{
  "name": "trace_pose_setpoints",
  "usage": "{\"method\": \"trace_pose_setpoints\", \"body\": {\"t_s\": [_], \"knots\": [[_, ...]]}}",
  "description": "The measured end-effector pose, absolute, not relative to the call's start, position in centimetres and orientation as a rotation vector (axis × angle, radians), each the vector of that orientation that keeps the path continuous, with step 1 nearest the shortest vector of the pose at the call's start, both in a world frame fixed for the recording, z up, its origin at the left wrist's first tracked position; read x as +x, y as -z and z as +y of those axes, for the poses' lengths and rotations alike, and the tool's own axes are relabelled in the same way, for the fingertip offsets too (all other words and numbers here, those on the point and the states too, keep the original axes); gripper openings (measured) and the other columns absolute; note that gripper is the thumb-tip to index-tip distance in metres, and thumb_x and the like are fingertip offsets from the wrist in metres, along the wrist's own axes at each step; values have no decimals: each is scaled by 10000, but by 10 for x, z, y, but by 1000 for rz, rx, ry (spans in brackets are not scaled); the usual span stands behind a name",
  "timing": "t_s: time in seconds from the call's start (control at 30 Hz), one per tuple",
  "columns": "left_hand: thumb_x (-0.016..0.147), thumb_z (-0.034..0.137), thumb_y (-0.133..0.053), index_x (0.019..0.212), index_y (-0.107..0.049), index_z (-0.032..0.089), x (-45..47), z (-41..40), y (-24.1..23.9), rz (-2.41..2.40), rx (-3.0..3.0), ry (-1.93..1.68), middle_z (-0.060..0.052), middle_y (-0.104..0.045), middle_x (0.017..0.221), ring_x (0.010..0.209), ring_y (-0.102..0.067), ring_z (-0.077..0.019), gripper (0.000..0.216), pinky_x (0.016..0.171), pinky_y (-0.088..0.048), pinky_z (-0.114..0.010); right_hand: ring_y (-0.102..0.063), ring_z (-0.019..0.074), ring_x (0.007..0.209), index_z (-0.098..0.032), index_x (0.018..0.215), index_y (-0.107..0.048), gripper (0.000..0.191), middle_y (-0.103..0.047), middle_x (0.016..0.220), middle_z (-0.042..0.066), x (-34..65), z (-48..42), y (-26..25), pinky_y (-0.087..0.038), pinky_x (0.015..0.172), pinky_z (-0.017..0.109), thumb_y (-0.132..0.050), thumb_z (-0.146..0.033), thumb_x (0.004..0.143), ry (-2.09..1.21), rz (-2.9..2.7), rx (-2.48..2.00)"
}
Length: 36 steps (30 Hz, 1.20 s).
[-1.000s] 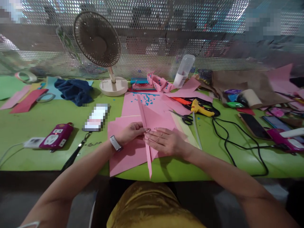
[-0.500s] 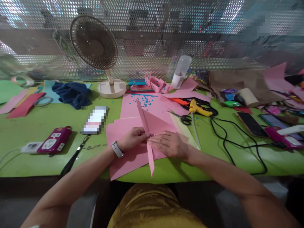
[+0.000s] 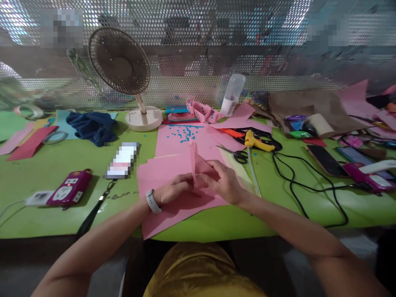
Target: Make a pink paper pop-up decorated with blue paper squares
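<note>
A folded piece of pink paper point(image 3: 194, 161) stands raised between my two hands, its narrow folded edge facing me. My left hand point(image 3: 176, 187), with a pale watch band on the wrist, is closed on its lower left side. On the other side my right hand point(image 3: 224, 181) pinches the paper between thumb and fingers. Part of the paper is hidden behind the fingers. Beneath both hands lie flat pink sheets point(image 3: 154, 220). Just beyond them is another pink sheet point(image 3: 168, 144) scattered with small blue dots.
Black scissors point(image 3: 239, 156) and a yellow glue gun point(image 3: 256, 140) lie right of the sheets, with a black cable point(image 3: 293, 185) beyond. A phone point(image 3: 122, 161) and a purple power strip point(image 3: 69, 187) are at left. A fan point(image 3: 144, 117) and a clear bottle point(image 3: 233, 90) stand behind.
The pink paper has turned upright and more edge-on; its long strip no longer hangs toward me. My right hand has gone from lying flat on it to pinching it.
</note>
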<state>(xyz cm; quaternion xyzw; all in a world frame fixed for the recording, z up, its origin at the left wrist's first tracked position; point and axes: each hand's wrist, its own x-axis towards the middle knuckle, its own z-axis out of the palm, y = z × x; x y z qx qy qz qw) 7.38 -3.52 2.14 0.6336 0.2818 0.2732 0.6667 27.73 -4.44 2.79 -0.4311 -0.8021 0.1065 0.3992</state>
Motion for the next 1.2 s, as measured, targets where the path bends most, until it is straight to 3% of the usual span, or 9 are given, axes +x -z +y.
{"method": "trace_pose_setpoints", "body": {"t_s": [0.17, 0.37, 0.43, 0.57, 0.7, 0.77, 0.93, 1.2], "knots": [[802, 391, -701, 1024, -675, 117, 78, -37, -17, 677, 1469, -615, -114, -729, 985, 898, -681, -230, 354, 815, -534, -345, -659, 232, 882, -202, 1117, -564, 297, -701, 993, 93, 274, -44, -23, -525, 792, 367, -588, -399, 896, -213, -2018, -1053], [850, 535, -606, 953, -675, 110, 82, -39, -13, 727, 1429, -587, -121, -734, 930, 884, -698, -224, 443, 813, -557, -348, -610, 258, 1054, -199, 1149, -591, 296, -682, 1084, 113, 275, -41, -32, -455, 942, 433, -595, -346, 893, -61, -1965, -1020], [849, 526, -612, 929, -678, 110, 80, -39, -15, 738, 1420, -566, -118, -733, 919, 864, -698, -217, 429, 795, -557, -331, -598, 262, 1078, -188, 1120, -610, 316, -671, 1110, 119, 279, -38, -40, -443, 956, 436, -625, -381, 869, -193, -1942, -1057], [847, 501, -624, 783, -667, 109, 80, -41, -21, 737, 1409, -530, -77, -704, 794, 736, -659, -165, 399, 706, -525, -270, -635, 171, 786, -185, 903, -636, 240, -687, 856, 39, 287, -32, -46, -503, 745, 315, -626, -418, 850, -857, -1915, -1107], [814, 450, -682, 1069, -648, 142, 85, -40, -21, 749, 1358, -665, -66, -692, 955, 800, -624, -152, 402, 722, -494, -263, -584, 126, 708, -182, 818, -626, 218, -652, 764, -2, 287, -33, -42, -465, 686, 266, -632, -398, 841, -1049, -1819, -1103], [812, 465, -674, 1117, -643, 141, 86, -39, -20, 814, 1389, -697, -68, -686, 958, 783, -602, -147, 446, 696, -472, -257, -572, 120, 702, -178, 816, -635, 212, -654, 763, -2, 285, -36, -39, -454, 676, 260, -646, -390, 833, -1052, -1799, -1112], [818, 566, -606, 788, -675, 114, 84, -38, -17, 947, 1477, -672, -4, -562, 633, 560, -445, -95, 457, 522, -344, -222, -573, 122, 696, -170, 798, -645, 226, -658, 746, 0, 281, -38, -35, -441, 657, 257, -665, -394, 816, -1079, -1754, -1136], [820, 603, -570, 599, -490, 151, 83, -39, -22, 970, 1498, -643, 44, -368, 553, 516, -302, -73, 509, 484, -250, -221, -537, 120, 665, -169, 764, -640, 263, -632, 710, -2, 281, -37, -32, -411, 617, 256, -657, -426, 816, -1092, -1740, -1112]]}}
